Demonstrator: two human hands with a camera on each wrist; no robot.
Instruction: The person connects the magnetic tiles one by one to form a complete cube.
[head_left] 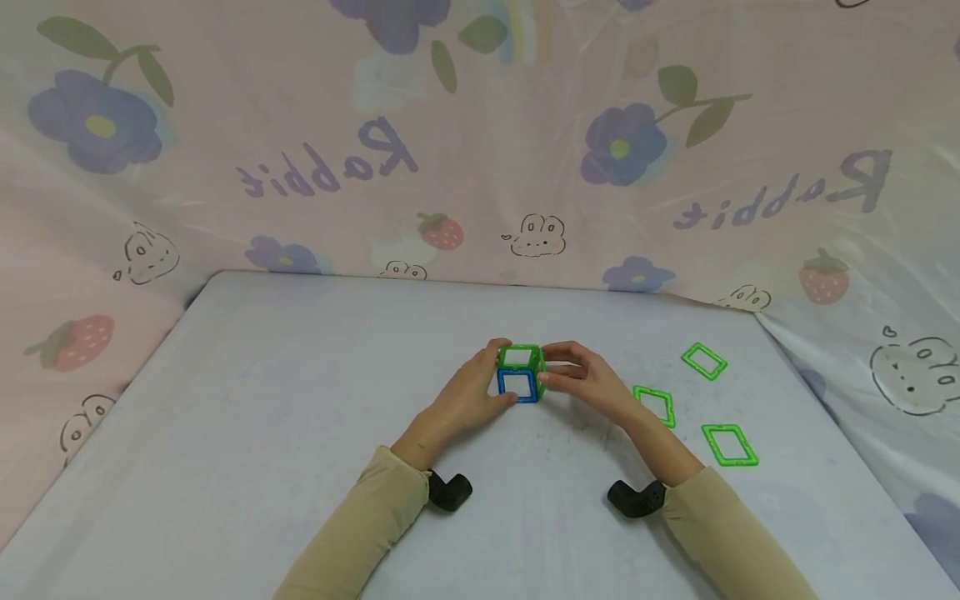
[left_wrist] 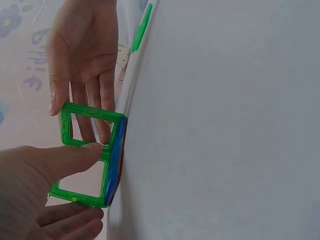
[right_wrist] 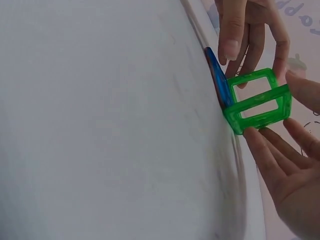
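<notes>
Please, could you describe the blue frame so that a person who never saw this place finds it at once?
On the white table, find the small construction held between the left hand and the right hand. In the head view, the blue frame shows just below a green one. Only this frame is blue; its neighbours and the three loose frames are green.

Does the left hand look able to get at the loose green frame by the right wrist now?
Probably not directly: the right hand and forearm lie between the left hand, which holds the green-and-blue structure, and that green frame.
</notes>
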